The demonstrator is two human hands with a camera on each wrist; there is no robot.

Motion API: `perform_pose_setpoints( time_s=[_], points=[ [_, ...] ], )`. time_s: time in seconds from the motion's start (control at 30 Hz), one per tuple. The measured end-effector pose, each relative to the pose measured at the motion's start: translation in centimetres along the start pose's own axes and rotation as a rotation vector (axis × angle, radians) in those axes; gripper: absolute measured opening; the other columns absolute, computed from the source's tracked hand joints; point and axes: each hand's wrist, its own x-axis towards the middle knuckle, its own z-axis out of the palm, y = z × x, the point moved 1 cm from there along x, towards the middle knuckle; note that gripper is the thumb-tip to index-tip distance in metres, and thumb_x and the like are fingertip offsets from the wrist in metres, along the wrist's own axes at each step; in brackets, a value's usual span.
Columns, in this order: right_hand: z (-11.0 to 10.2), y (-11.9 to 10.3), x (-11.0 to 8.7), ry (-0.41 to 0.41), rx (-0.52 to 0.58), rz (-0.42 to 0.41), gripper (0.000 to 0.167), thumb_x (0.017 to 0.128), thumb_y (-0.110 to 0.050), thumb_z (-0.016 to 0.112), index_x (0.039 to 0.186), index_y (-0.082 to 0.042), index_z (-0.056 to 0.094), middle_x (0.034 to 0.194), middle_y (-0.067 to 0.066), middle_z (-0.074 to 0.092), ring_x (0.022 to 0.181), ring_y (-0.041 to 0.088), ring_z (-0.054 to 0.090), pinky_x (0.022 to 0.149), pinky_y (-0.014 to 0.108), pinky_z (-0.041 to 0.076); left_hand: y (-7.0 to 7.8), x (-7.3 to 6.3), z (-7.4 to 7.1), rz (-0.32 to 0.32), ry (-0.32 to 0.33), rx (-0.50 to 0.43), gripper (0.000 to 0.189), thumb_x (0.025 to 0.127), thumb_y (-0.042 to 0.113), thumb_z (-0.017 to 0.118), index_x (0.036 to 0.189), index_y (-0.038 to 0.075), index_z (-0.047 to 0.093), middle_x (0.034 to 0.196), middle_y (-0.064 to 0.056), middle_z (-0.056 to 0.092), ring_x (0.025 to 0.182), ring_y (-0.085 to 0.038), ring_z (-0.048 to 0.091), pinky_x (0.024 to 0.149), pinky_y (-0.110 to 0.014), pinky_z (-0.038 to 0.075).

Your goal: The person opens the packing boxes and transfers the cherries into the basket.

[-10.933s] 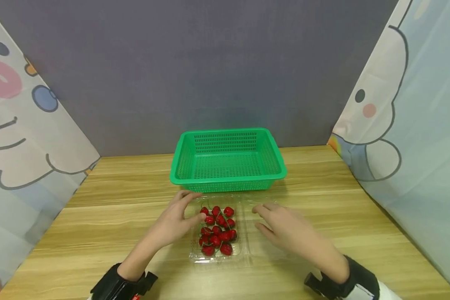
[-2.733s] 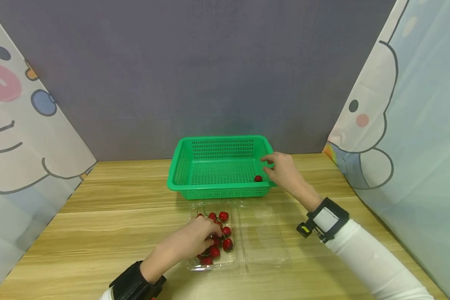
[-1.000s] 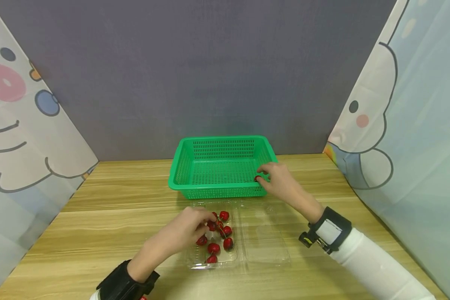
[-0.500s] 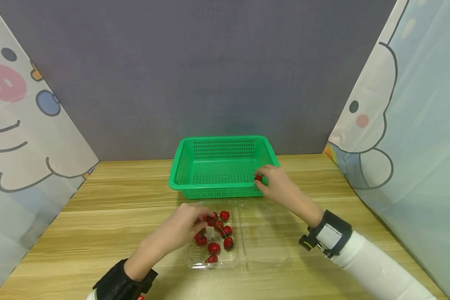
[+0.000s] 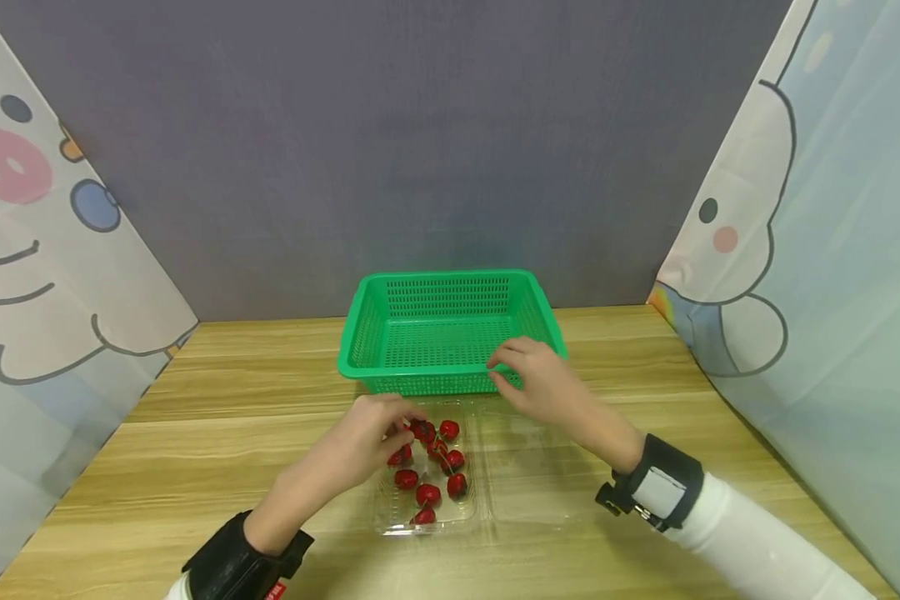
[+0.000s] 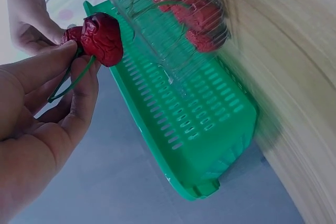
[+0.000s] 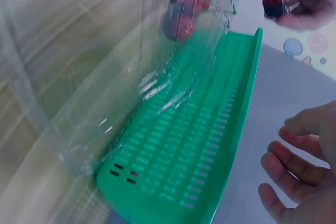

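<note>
In the left wrist view, my left hand (image 6: 39, 114) pinches a pair of shiny red cherries (image 6: 102, 39) with green stems. The head view has this left hand (image 5: 363, 442) over the left side of a clear plastic clamshell box (image 5: 465, 523). Several more red cherries (image 5: 428, 496) lie in the box. My right hand (image 5: 543, 387) hovers at the front right rim of a green slotted basket (image 5: 427, 383), thumb and fingers apart. Seen from the right wrist, the right hand (image 7: 304, 171) has nothing between its loosely bent fingers.
The box's clear lid (image 5: 528, 492) lies folded open to the right on the wood-grain table (image 5: 217, 433). Behind the basket rises a grey wall (image 5: 450, 150). Cartoon-printed cloths (image 5: 832, 208) hang along both sides.
My right hand has come away from the cherry in the basket, moving left and nearer; that cherry is hidden now in the head view. Earlier the basket was bare. My left hand has lifted slightly.
</note>
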Motion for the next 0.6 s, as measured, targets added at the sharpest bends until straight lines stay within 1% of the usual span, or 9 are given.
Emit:
perform_pose_setpoints(
  time_s=[0.07, 0.23, 0.33, 0.47, 0.6],
  points=[
    [0.2, -0.6, -0.1, -0.003, 0.012, -0.044, 0.011, 0.086, -0.001, 0.08, 0.096, -0.002, 0.075, 0.096, 0.008, 0.072, 0.092, 0.026, 0.068, 0.081, 0.042, 0.058, 0.0, 0.1, -0.2, 0.011, 0.008, 0.0, 0.028, 0.082, -0.017, 0.075, 0.105, -0.002, 0.075, 0.098, -0.01, 0.073, 0.076, -0.013, 0.068, 0.063, -0.021, 0.056],
    [0.9, -1.8, -0.3, -0.05, 0.039, -0.123, 0.01, 0.086, 0.0, 0.08, 0.094, -0.004, 0.074, 0.092, 0.004, 0.071, 0.088, 0.02, 0.068, 0.078, 0.034, 0.059, -0.1, 0.5, -0.4, 0.022, 0.025, 0.009, 0.027, 0.082, -0.016, 0.076, 0.105, -0.001, 0.075, 0.097, -0.008, 0.073, 0.073, -0.01, 0.065, 0.063, -0.022, 0.055],
    [1.3, -2.6, -0.5, -0.08, 0.053, -0.142, 0.01, 0.087, -0.002, 0.08, 0.095, -0.006, 0.075, 0.092, 0.002, 0.071, 0.088, 0.018, 0.068, 0.079, 0.031, 0.058, -0.2, 0.6, -0.5, 0.029, 0.049, 0.024, 0.027, 0.082, -0.015, 0.076, 0.105, -0.001, 0.076, 0.097, -0.008, 0.073, 0.074, -0.011, 0.066, 0.064, -0.022, 0.056],
    [1.7, -3.5, -0.6, -0.106, 0.07, -0.149, 0.01, 0.087, -0.004, 0.08, 0.096, -0.007, 0.075, 0.093, 0.001, 0.071, 0.087, 0.016, 0.068, 0.08, 0.03, 0.058, -0.5, 0.8, -0.7, 0.04, 0.083, 0.033, 0.027, 0.082, -0.016, 0.076, 0.103, 0.001, 0.076, 0.096, -0.007, 0.073, 0.075, -0.012, 0.067, 0.064, -0.022, 0.056],
    [2.2, -4.3, -0.7, -0.149, 0.1, -0.166, 0.01, 0.088, -0.003, 0.079, 0.097, -0.006, 0.075, 0.093, 0.001, 0.07, 0.086, 0.015, 0.068, 0.079, 0.027, 0.057, -0.5, 0.9, -1.0, 0.036, 0.093, 0.041, 0.028, 0.082, -0.016, 0.075, 0.104, 0.001, 0.076, 0.097, -0.007, 0.073, 0.076, -0.015, 0.068, 0.066, -0.022, 0.057]
  ],
)
